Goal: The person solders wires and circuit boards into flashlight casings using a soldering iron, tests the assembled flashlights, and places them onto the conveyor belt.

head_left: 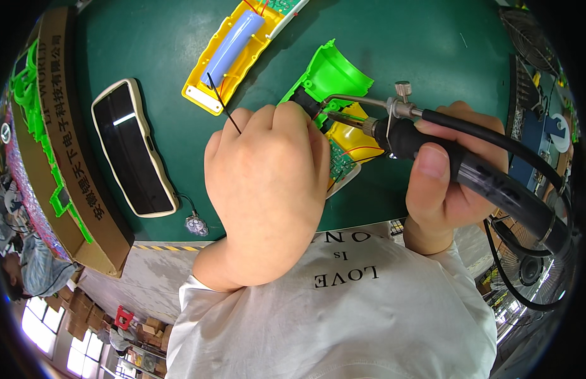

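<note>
My left hand [268, 164] is closed, back upward, its fingertips hidden beside a bright green plastic housing [337, 72]. A thin black wire [225, 106] sticks out from under its knuckles. My right hand [457, 170] grips a soldering iron [432, 142] with a metal guide tube [359, 99] clamped along it. The iron's tip points at a small black part [305, 101] in the green housing, close to my left fingers; whether it touches I cannot tell. Just below lie a yellow shell piece [353, 136] and a green circuit board [341, 162] with red wires, partly covered by my hand.
A yellow casing [195, 85] holding a blue cylindrical battery [235, 47] lies at the far middle of the green table [154, 38]. On the left are a phone [132, 148] with a charm and a cardboard box [84, 145] with green plastic parts. The iron's black cable [514, 146] loops at right.
</note>
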{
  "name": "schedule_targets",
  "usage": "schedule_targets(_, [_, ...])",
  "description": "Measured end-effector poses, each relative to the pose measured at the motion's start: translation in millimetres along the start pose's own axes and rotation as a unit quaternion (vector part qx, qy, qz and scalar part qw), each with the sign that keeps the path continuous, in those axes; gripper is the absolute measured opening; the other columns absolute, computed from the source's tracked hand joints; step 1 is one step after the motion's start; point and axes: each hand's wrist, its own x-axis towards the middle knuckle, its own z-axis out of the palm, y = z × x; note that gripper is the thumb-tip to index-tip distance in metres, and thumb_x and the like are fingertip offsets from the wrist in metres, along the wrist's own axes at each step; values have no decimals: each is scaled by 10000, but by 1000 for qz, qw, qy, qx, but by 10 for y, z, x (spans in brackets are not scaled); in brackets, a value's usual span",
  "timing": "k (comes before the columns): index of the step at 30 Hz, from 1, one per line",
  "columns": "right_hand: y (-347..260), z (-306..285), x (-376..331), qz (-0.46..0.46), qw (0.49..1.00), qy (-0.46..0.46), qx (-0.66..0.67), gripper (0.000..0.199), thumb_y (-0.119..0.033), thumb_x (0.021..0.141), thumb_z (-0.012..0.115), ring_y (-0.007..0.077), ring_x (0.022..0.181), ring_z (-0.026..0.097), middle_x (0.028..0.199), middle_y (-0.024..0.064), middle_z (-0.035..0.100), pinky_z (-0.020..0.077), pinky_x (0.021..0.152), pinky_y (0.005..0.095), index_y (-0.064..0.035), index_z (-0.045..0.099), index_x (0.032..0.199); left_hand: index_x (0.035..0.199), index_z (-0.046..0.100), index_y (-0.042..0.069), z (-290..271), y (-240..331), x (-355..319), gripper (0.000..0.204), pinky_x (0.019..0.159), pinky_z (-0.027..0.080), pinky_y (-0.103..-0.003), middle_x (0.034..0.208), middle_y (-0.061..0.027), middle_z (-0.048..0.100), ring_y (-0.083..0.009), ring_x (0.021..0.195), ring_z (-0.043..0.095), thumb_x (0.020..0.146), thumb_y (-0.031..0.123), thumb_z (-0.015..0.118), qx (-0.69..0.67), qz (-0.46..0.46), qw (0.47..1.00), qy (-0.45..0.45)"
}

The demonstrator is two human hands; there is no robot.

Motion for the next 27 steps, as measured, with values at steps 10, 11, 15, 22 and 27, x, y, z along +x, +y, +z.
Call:
schedule_targets(10, [-33, 10, -17, 29, 998, 50, -22, 322, -275, 798, 550, 160, 617, 524, 744, 117, 554, 425, 556, 253, 46, 547, 793, 637, 527, 47, 11, -9, 0, 131, 555, 383, -353, 617, -73, 529, -239, 617, 504, 684, 120, 625, -6, 2, 1000, 6])
schedule_targets(11, [-27, 6, -11, 25, 998, 52, -20, 322, -273, 798, 543, 161, 604, 519, 731, 121, 549, 422, 546, 254, 49, 542, 790, 636, 526, 46, 11, -9, 0, 131, 555, 383, -352, 615, -72, 527, -239, 617, 504, 683, 118, 625, -6, 3, 1000, 6])
schedule_targets(15, [-6, -10, 12, 5, 998, 60, -9, 322, -262, 796, 514, 165, 552, 502, 683, 137, 531, 408, 507, 258, 60, 521, 777, 635, 524, 44, 14, -4, 0, 129, 557, 383, -355, 611, -73, 524, -239, 615, 504, 679, 111, 626, -8, 3, 1000, 7])
schedule_targets(22, [0, -26, 8, 17, 998, 57, -13, 318, -255, 793, 512, 165, 550, 497, 672, 137, 523, 405, 502, 260, 63, 517, 780, 642, 527, 39, 15, -11, 0, 127, 561, 384, -355, 619, -77, 526, -242, 620, 504, 677, 108, 627, -15, 5, 1000, 6])
schedule_targets(27, [37, -32, 9, -12, 998, 58, -22, 320, -257, 801, 504, 160, 554, 495, 688, 137, 524, 397, 496, 254, 62, 512, 789, 647, 527, 39, 2, -14, 2, 126, 563, 384, -353, 623, -77, 527, -243, 623, 504, 682, 108, 626, -12, 5, 1000, 0])
